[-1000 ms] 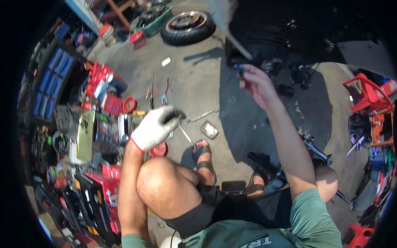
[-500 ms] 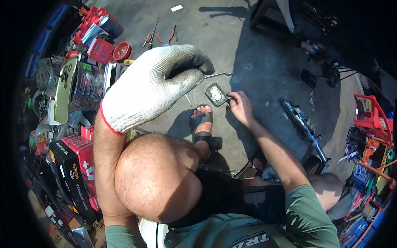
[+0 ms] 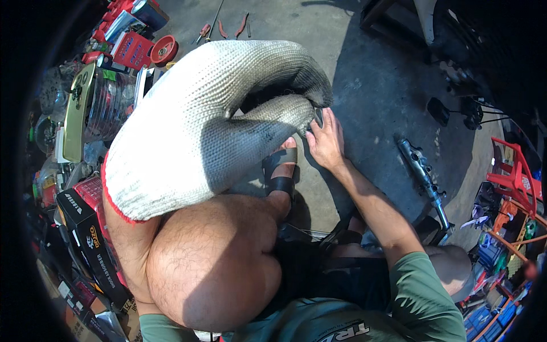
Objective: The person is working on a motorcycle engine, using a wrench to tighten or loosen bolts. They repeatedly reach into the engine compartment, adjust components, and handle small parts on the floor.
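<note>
1. Since half a second ago, the gloved left hand (image 3: pixel 211 119) looks bigger and has swung over to the right, so its fingertips now meet the bare right hand (image 3: pixel 327 142). The small tray (image 3: pixel 318 117) showed whole then; now the glove hides nearly all of it.

2. In this head view, the left fingers curl round toward the thumb, with a dark hollow between. Their tips are near each other, but I cannot tell if they pinch anything.

3. On the other side, the right fingers stretch out side by side, with the thumb a bit apart. I cannot tell if they hold some little thing. The tray peeks out between the fingertips of both hands.

4. Work looks part-way, I think: a fork leg (image 3: pixel 421 176) lies loose on the ground, right of the bare fingers. Red-handled pliers (image 3: pixel 242 26) and a screwdriver (image 3: pixel 203 31) lie past the gloved fingers, not in use. What else is done or left, I cannot tell.

5. What sits in the tray is hidden. Left of the gloved fingers are a clear plastic tub (image 3: pixel 117 94), a red can (image 3: pixel 135 51), a round red dish (image 3: pixel 164 50) and, closer to the body, a black carton (image 3: pixel 94 248). I cannot tell what the tub, can and carton hold.
</note>
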Tool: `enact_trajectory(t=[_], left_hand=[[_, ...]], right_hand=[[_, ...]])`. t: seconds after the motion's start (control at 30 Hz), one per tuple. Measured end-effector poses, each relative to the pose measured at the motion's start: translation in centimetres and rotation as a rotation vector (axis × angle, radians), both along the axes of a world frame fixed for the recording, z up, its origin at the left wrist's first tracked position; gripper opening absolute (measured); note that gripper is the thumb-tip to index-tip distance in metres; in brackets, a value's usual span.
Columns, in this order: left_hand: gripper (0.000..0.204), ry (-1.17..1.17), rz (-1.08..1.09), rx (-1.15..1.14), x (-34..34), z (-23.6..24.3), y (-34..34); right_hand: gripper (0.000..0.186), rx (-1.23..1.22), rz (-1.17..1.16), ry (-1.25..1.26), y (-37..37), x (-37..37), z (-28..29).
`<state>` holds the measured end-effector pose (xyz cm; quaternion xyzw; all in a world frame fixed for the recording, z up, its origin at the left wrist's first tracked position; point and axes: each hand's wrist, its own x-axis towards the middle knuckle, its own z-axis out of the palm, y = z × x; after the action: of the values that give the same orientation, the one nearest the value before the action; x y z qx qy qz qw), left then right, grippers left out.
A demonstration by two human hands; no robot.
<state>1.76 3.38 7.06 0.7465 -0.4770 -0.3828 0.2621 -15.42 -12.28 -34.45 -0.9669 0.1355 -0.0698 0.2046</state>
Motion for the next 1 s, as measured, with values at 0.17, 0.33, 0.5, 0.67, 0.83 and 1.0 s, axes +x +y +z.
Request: enact_trajectory(t=[0.17, 0.33, 0.5, 0.67, 0.83, 1.0], left_hand=[[0.037, -0.083, -0.079, -0.169, -0.5, -4.8, 2.4], [0.036, -0.092, -0.094, -0.201, -0.5, -6.7, 3.4], [0.034, -0.098, -0.108, -0.219, -0.5, -7.6, 3.9], [0.033, -0.097, -0.120, -0.235, -0.5, -8.5, 4.3], [0.031, -0.100, -0.122, -0.242, -0.5, -8.7, 4.5], [0.029, -0.093, -0.116, -0.243, -0.4, -9.1, 4.6]], right_hand=[[0.051, -0.091, 0.061, 0.081, -0.2, 1.2, -0.2], [0.054, -0.061, 0.046, 0.034, 0.0, 2.2, 0.3], [0.054, -0.005, 0.024, 0.065, -0.1, 2.5, -0.2], [0.053, -0.012, 0.085, 0.074, -0.7, 3.0, -1.6], [0.052, -0.015, 0.083, 0.073, -0.7, 3.2, -3.1], [0.042, 0.152, 0.014, 0.002, -0.9, 3.3, -2.4]])
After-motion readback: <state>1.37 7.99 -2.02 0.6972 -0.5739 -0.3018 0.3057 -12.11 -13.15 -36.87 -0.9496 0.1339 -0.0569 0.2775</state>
